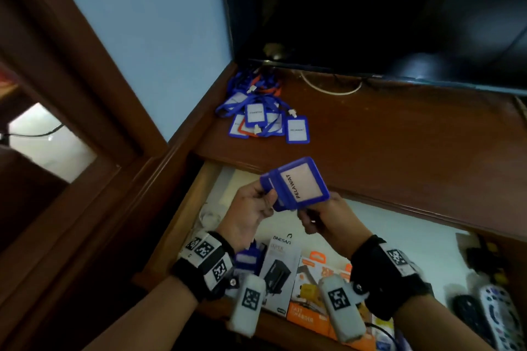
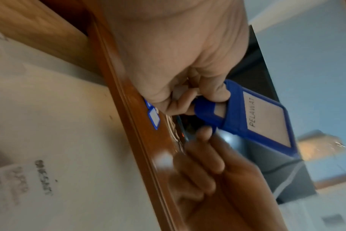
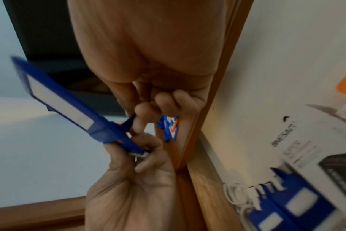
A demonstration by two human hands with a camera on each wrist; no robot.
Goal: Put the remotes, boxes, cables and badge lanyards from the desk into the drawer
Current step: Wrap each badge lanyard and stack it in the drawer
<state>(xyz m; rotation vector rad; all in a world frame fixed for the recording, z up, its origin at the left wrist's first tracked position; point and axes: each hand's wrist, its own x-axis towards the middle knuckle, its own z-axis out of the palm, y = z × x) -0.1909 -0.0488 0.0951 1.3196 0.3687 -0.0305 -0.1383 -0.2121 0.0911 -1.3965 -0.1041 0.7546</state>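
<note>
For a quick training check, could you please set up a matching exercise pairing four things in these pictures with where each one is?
Things:
1. blue badge holder
2. pile of lanyards
3. phone charger box
4. remotes

Places:
A. right end of the drawer
B. far left corner of the desk
C. held in both hands
D. in the drawer, near its front, left of the orange box

Pairs: 1-C, 2-B, 3-D, 4-A

**Room in a home or small office, at a built-in wooden unit**

Dark wooden tabletop (image 1: pixel 399 134) set into a corner against a pale blue wall (image 1: pixel 137 37), under a black TV screen (image 1: pixel 370 8). Heap of blue visitor badge lanyards (image 1: pixel 262 114) on top. Open drawer (image 1: pixel 182 214) below, holding charger boxes (image 1: pixel 281 271) and remotes (image 1: pixel 496 310).
</note>
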